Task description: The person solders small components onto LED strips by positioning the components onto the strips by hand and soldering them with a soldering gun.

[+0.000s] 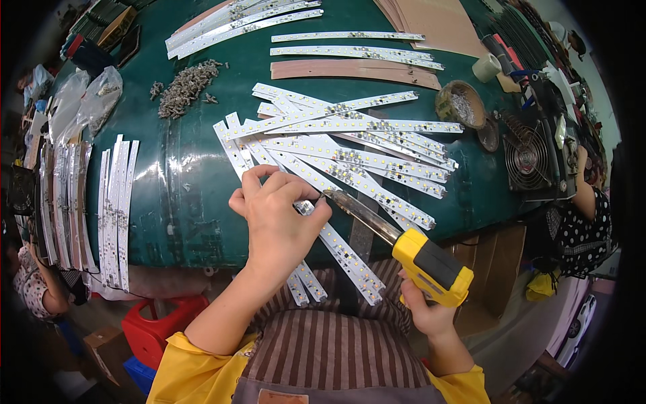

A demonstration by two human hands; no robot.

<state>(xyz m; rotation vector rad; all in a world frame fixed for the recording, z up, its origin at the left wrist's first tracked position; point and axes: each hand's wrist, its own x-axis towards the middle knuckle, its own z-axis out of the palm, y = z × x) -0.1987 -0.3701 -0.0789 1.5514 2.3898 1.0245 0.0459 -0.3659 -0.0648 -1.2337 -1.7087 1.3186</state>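
My right hand (431, 313) is wrapped round the handle of a yellow and black soldering gun (434, 266). Its metal tip reaches up and left to a white LED strip board (350, 259) that slants toward my lap. My left hand (276, 209) is closed in a pinch over that board, thumb and fingertips right by the tip. What the pinch holds is hidden behind the fingers. Beneath my left wrist the ends of other LED strips (306, 286) stick out. Beyond my hands more LED strips (356, 156) lie crisscrossed in a loose pile.
Small metallic parts (185, 87) are heaped on the green table (175, 222) beside plastic bags (101, 101). Strips (118, 209) stand in rows at left. A round tin (457, 104) and a fan (528, 161) sit at right. People work on both sides; a red stool (155, 330) is below.
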